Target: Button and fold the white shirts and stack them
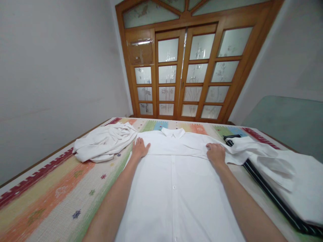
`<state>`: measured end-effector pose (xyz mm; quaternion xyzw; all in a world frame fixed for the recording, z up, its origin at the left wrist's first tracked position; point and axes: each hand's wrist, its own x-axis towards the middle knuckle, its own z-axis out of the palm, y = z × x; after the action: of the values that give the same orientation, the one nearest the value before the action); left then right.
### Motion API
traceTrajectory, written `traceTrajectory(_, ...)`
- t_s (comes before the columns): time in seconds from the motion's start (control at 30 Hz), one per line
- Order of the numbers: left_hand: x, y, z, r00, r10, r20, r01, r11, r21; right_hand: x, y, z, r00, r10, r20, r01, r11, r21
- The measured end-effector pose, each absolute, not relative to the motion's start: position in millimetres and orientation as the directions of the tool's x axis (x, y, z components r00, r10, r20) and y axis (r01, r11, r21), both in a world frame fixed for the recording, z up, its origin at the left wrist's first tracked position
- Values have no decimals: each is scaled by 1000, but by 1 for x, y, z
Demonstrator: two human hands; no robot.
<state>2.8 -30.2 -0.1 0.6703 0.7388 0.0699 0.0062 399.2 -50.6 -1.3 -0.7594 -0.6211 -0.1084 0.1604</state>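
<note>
A white button-up shirt (161, 198) lies spread out, front up, with its collar at the far end and a row of buttons down the middle. My left hand (140, 148) rests flat near the shirt's left shoulder, fingers stretched out. At the opposite shoulder, my right hand (216, 153) has its fingers curled in and closed on the fabric. From there a white sleeve stretches out to the right. A crease runs across the chest between both hands. No sleeve shows on the left side.
A crumpled white cloth (107, 143) lies to the left on the patterned bedspread (88, 188). Folded white garments (297, 181) are at the right, over a dark striped cloth (270, 195). Beyond stands a wooden door with glass panes (183, 77); a greenish panel (282, 117) is at the right.
</note>
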Motion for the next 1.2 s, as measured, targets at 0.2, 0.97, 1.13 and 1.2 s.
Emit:
traceTrajectory(0.2, 6, -29, -2, 163, 976, 144, 985, -170, 39, 372, -43, 0, 66, 904, 422, 995, -26, -101)
traceTrajectory(0.97, 13, 18, -3, -192, 973, 128, 977, 179, 113, 355, -48, -10, 303, 952, 43, 948, -296, -117)
traceTrajectory(1.13, 40, 7, -2, -138, 983, 124, 985, 123, 118, 358, -48, -9, 279, 960, 6, 953, -276, -122)
traceTrajectory(1.2, 45, 0, -1, -60, 992, 112, 993, 48, 106, 360, -49, -8, 258, 966, -13, 959, -258, -117)
